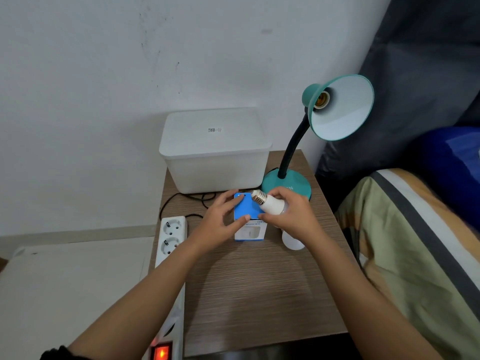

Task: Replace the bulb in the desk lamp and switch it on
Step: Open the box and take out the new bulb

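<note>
A teal desk lamp [287, 185] stands at the back right of the small wooden table [259, 294]. Its shade [342, 110] tilts up toward me and the brass socket [320, 100] inside holds no bulb. My right hand [293, 216] grips a white bulb [271, 203] with its screw base pointing up and left. My left hand [220, 219] rests its fingers on the blue bulb box [246, 207], thumb against the box's front edge. A second white bulb [293, 241] lies on the table, partly hidden under my right hand.
A white lidded plastic bin [214, 149] stands at the back of the table. A white power strip [170, 240] runs along the left edge, its red switch [161, 353] lit. A black cord [187, 203] loops behind the box. Bedding [415, 242] lies to the right.
</note>
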A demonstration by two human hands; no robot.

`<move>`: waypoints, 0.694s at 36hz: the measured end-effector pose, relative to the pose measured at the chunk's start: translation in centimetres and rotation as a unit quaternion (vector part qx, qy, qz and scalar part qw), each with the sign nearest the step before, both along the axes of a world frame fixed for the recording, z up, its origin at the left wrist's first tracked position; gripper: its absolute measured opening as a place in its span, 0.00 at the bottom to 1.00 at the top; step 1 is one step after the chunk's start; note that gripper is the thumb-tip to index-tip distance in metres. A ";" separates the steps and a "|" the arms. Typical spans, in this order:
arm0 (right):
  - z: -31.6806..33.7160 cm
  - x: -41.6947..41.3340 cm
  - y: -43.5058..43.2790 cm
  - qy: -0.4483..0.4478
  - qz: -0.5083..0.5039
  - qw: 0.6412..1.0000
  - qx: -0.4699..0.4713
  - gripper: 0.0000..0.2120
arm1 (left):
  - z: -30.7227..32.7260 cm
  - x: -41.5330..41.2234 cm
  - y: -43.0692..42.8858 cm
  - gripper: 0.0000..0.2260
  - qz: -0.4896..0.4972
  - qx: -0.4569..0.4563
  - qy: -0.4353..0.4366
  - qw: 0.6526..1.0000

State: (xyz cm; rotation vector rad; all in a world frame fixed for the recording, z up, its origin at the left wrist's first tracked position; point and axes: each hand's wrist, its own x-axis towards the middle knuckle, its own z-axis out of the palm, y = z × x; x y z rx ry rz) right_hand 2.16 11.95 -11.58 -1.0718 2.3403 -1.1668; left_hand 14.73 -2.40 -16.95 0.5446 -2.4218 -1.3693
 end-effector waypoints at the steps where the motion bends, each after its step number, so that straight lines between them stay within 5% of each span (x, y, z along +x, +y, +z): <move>1: 0.0 0.0 0.0 0.002 0.001 1.000 -0.001 0.19 | 0.0 0.0 0.0 0.25 0.001 0.001 0.002 1.000; 9: -0.5 0.5 0.2 -0.010 -0.027 0.999 -0.040 0.17 | 0.5 0.0 -0.3 0.27 -0.008 -0.008 -0.021 1.000; 20: 1.9 0.0 3.3 -0.172 -0.150 0.961 -0.154 0.16 | 4.2 -0.7 -0.1 0.28 -0.056 -0.113 -0.147 0.981; 25: 5.5 -1.5 5.5 -0.178 -0.155 0.957 -0.167 0.20 | 7.5 -2.6 1.0 0.30 -0.051 -0.146 -0.082 0.984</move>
